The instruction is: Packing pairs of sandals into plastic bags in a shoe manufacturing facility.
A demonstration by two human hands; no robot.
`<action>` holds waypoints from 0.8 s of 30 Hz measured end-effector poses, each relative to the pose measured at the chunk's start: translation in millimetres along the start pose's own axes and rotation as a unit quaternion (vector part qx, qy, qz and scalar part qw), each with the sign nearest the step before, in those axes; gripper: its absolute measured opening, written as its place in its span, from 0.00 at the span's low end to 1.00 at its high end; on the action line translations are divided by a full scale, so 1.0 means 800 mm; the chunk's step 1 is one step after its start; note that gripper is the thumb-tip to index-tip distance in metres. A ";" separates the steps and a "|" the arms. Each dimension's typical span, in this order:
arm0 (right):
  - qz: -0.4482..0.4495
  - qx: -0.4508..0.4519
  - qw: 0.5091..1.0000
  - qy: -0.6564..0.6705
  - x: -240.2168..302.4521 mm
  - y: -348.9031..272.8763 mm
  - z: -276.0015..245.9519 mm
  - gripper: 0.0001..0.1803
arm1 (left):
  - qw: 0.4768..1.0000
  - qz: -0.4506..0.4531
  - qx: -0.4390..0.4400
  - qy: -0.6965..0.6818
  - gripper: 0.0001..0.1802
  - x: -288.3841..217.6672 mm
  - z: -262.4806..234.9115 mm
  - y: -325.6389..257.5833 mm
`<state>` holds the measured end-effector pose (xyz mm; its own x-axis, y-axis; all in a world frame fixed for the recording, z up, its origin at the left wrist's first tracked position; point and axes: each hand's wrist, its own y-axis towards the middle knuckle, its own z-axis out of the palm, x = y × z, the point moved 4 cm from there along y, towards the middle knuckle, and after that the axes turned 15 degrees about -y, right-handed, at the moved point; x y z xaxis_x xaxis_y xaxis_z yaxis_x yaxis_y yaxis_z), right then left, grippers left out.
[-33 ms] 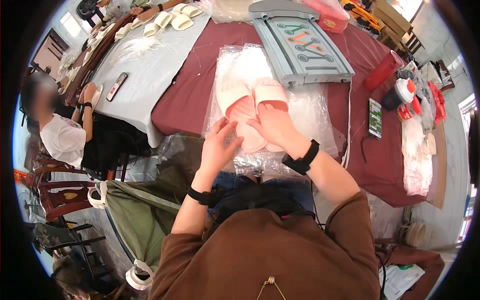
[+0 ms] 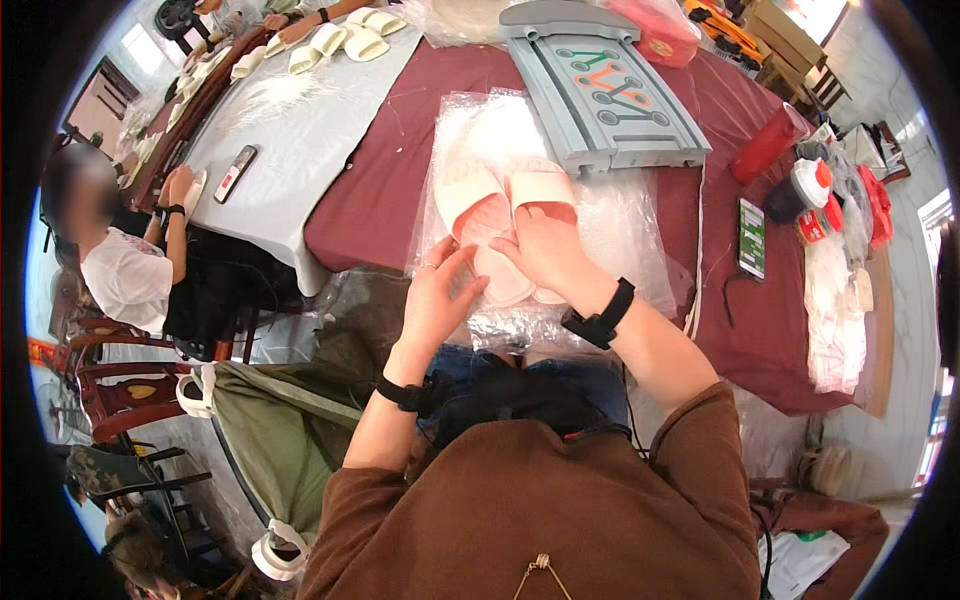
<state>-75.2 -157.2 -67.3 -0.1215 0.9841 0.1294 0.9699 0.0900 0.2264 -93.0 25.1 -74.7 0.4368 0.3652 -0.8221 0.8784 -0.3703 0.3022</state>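
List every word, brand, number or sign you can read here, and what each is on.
I can't quote any wording here, only say where markings stand.
Red-lidded jar: printed label, wording not copied.
Phone with green-and-white screen: too small to read.
Pink bag: markings too blurred to read.
White bag: green mark, too small to read.
Grey board: coloured lines and circles.
Pink slippers: no writing visible.

The top (image 2: 530, 490) is brown, with short, loose sleeves (image 2: 705, 430). Blue jeans (image 2: 602, 393) peek out past it. Each arm (image 2: 665, 350) has a black band (image 2: 403, 393). The left hand (image 2: 435, 300) has a thin ring (image 2: 428, 265). A little gold chain (image 2: 542, 562) shows in front.
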 end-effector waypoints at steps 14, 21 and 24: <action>0.021 -0.039 0.998 0.037 -0.007 0.055 0.014 0.15 | 1.000 0.009 0.001 0.010 0.23 -0.004 0.001 -0.006; 0.062 -0.110 0.987 0.101 -0.028 0.039 -0.007 0.13 | 0.999 0.030 0.016 0.021 0.37 -0.013 -0.007 -0.012; 0.066 -0.134 0.978 0.145 -0.033 0.005 -0.045 0.12 | 0.999 -0.014 0.017 -0.042 0.34 0.002 -0.012 -0.015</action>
<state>-75.9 -188.2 -35.5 -0.0919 0.8965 0.4335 0.8956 -0.1158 0.4295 -100.7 38.6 -75.0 0.3934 0.3028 -0.8681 0.8819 -0.3910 0.2633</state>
